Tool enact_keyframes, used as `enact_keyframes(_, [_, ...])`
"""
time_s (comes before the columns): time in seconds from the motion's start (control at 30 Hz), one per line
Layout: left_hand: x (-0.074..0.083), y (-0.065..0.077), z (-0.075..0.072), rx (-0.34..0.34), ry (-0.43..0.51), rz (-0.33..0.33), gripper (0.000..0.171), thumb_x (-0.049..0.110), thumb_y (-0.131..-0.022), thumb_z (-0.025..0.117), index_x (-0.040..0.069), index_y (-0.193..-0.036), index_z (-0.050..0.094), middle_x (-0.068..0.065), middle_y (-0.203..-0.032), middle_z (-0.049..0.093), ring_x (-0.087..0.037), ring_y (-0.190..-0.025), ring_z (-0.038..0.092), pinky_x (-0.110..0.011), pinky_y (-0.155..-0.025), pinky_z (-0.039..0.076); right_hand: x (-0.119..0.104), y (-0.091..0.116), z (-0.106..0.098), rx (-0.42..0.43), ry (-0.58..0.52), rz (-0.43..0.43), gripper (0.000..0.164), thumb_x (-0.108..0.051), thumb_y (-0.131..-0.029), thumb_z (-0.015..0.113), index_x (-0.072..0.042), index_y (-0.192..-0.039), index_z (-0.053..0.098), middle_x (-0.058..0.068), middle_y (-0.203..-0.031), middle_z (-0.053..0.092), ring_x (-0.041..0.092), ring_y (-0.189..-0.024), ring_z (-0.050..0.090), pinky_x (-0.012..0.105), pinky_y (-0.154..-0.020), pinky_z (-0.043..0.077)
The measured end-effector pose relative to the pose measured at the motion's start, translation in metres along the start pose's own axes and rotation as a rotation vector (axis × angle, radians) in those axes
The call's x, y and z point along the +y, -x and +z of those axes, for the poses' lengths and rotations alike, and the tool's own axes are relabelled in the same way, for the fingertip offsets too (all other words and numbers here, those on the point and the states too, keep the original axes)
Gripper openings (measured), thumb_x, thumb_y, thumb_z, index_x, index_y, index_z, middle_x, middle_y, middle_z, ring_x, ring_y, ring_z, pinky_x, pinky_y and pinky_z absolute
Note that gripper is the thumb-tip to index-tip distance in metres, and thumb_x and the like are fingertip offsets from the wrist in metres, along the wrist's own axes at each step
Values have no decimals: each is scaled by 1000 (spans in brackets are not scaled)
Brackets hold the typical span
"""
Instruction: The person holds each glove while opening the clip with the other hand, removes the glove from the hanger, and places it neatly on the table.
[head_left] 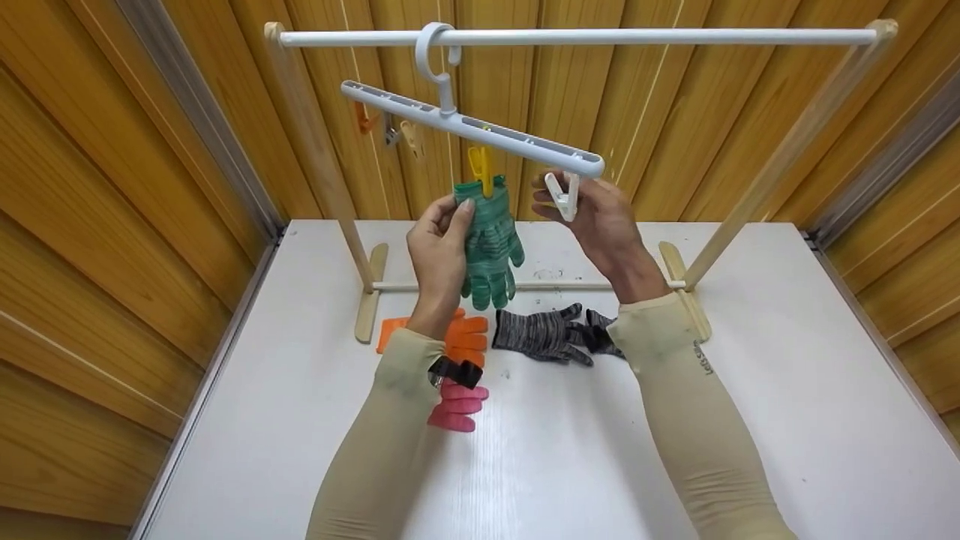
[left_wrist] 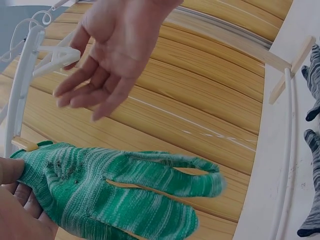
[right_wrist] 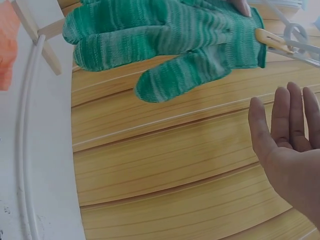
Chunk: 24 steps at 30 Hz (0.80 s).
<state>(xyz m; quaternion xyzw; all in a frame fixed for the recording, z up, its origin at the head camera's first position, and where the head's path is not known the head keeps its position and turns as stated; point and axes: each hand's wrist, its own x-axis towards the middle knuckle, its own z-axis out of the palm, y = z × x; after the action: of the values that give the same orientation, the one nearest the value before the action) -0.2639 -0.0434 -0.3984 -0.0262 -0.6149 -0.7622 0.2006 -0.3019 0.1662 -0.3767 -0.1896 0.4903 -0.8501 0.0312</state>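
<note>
A green knit glove (head_left: 491,244) hangs fingers-down from a yellow clothespin (head_left: 481,176) on the grey clip hanger (head_left: 517,142). My left hand (head_left: 442,259) pinches the glove near its cuff, thumb in front. Next to the white clip (head_left: 574,202) at the hanger's right end is my right hand (head_left: 606,225), its fingers relaxed and spread. In the left wrist view the right thumb is right at the white clip (left_wrist: 57,59), and the palm holds nothing. The glove (right_wrist: 160,35) also shows in the right wrist view, with the yellow clothespin (right_wrist: 274,40) on its cuff edge.
The hanger's hook (head_left: 431,52) loops over a white rail (head_left: 660,36) on a wooden stand (head_left: 780,157). Orange (head_left: 367,118), metal and cream clips hang at left. On the white table (head_left: 540,465) lie an orange glove (head_left: 466,337), a pink glove (head_left: 459,409) and grey-black gloves (head_left: 536,334).
</note>
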Motion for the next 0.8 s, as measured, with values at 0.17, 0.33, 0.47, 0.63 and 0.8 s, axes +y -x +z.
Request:
enact_keyframes(0.17, [0,2,0,-1,14,1,23,10,-106,68,-4,-124,71,-12,-108,76,-23,-95,72,-35,-87,61,10,-6,2,-16,82,22,26,-16,-108,62,4,-120,73,17,-117,73,36,-114,68,47,-102,55])
enact_keyframes(0.33, [2,3,1,-8,40,-5,23,9,-106,68,-5,-124,71,-13,-109,76,-24,-97,72,-36,-88,61,15,-11,6,-38,149,44,34,-20,-104,71,5,-126,69,20,-123,70,35,-114,67,48,-104,53])
enact_keyframes(0.47, [4,5,1,-16,32,-18,23,11,-106,68,-3,-124,71,-12,-109,76,-24,-96,72,-36,-88,61,16,-18,13,-67,190,51,45,-24,-103,71,9,-133,65,22,-128,66,37,-118,64,49,-107,51])
enact_keyframes(0.63, [5,8,2,-42,20,-28,25,14,-107,67,-1,-126,71,-11,-110,76,-25,-99,72,-37,-91,60,15,-26,21,-138,189,47,56,-36,-99,78,5,-135,67,25,-138,60,40,-125,59,52,-111,47])
enact_keyframes(0.8, [7,8,2,-52,23,-15,24,14,-107,67,-1,-125,71,-11,-110,76,-25,-99,72,-38,-91,60,15,-31,27,-194,171,70,75,-53,-88,85,2,-135,66,24,-138,59,37,-133,54,53,-115,42])
